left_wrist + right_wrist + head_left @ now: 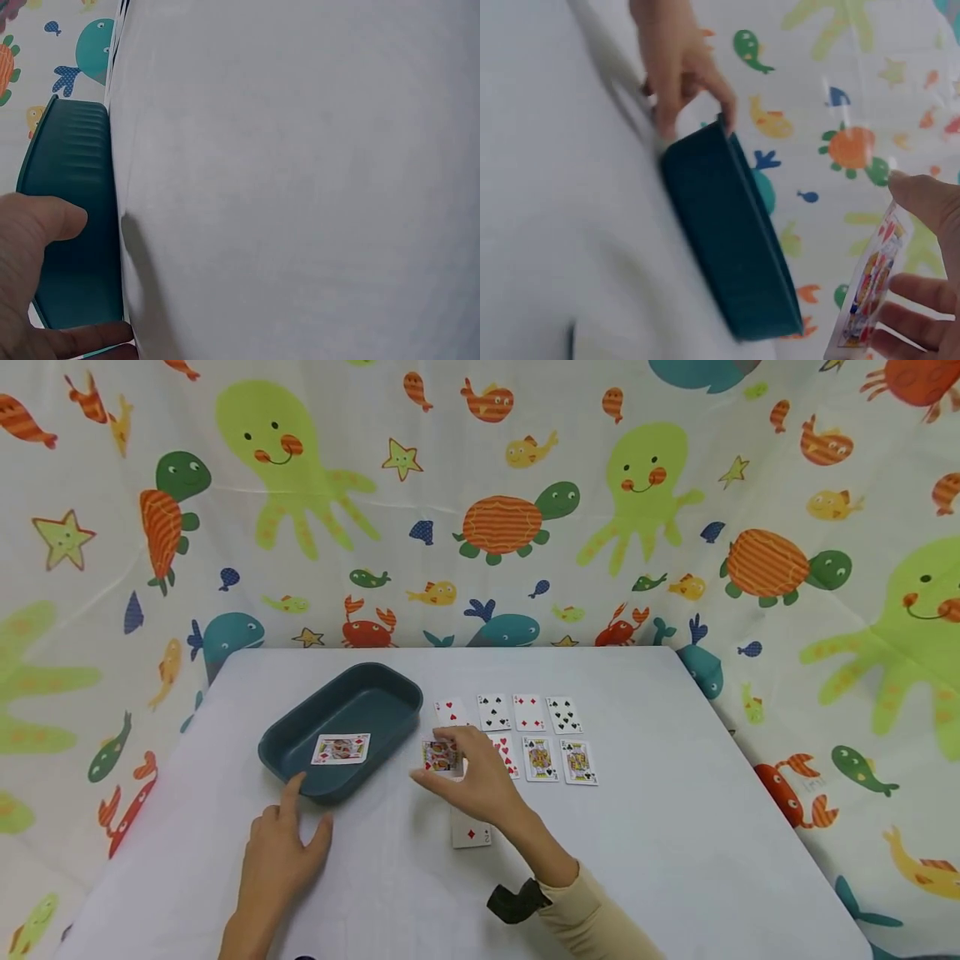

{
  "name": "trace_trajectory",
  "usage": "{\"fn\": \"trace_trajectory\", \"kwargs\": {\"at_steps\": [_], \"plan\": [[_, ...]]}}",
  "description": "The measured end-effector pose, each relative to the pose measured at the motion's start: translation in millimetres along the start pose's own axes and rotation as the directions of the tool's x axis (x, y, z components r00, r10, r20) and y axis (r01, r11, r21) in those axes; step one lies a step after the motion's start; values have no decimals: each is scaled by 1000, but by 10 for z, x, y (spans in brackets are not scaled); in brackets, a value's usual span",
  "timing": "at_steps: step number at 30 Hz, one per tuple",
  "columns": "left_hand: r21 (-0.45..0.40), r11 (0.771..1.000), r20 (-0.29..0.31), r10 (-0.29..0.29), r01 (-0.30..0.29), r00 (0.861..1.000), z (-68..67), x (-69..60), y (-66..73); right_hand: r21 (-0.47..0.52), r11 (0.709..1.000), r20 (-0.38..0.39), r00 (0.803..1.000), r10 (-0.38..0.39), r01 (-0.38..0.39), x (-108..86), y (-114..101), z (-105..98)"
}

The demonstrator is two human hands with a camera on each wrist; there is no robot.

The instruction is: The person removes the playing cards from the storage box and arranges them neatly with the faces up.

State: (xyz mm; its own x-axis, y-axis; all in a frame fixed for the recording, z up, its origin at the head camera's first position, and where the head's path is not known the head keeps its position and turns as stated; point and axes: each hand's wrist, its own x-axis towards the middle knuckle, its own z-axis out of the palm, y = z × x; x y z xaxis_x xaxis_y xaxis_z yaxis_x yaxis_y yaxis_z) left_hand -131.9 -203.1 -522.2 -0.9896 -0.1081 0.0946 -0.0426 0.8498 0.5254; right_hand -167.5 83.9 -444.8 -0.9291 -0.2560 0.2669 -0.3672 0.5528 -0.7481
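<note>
My right hand (480, 777) holds a face card (874, 281) by its edges between thumb and fingers. It is above the table, left of two rows of face-up playing cards (540, 758), and hides part of the rows. Beside the near end of a dark teal tray (272, 745) is my left hand (281, 860), its index finger reaching to the rim. The left wrist view shows its thumb (67, 219) in front of the tray's side. Inside the tray lies another face card (341, 749), face up.
Nearer than the rows, partly under the right forearm, lies a two of diamonds (471, 833). A white cloth covers the table (697, 843). Behind and beside it hangs a curtain (465, 435) printed with sea animals.
</note>
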Motion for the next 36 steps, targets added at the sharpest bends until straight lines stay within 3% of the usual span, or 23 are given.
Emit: {"fn": "trace_trajectory", "kwargs": {"at_steps": [7,14,20,24,29,31,36], "plan": [[-2,1000,-2,6,-6,1000,17,-16,15,-153,983,30,995,-99,103,-291,292,-217],[4,1000,-20,3,-3,1000,16,-3,-4,-262,951,68,986,-151,163,-429,564,-362],[0,1000,-12,-15,15,1000,19,-4,-8,-308,917,194,961,-200,253,-480,715,-504],[3,1000,-13,-16,16,1000,17,-5,-10,-311,880,310,914,-262,358,-468,784,-596],[4,1000,-31,-5,5,1000,12,-13,-11,-312,818,466,828,-312,483,-411,852,-660],[3,1000,-45,6,-6,999,15,-16,-12,-315,797,529,792,-304,515,-389,872,-675],[-1,999,-83,42,-43,996,22,-19,-15,-315,776,654,717,-240,547,-329,897,-715]]}}
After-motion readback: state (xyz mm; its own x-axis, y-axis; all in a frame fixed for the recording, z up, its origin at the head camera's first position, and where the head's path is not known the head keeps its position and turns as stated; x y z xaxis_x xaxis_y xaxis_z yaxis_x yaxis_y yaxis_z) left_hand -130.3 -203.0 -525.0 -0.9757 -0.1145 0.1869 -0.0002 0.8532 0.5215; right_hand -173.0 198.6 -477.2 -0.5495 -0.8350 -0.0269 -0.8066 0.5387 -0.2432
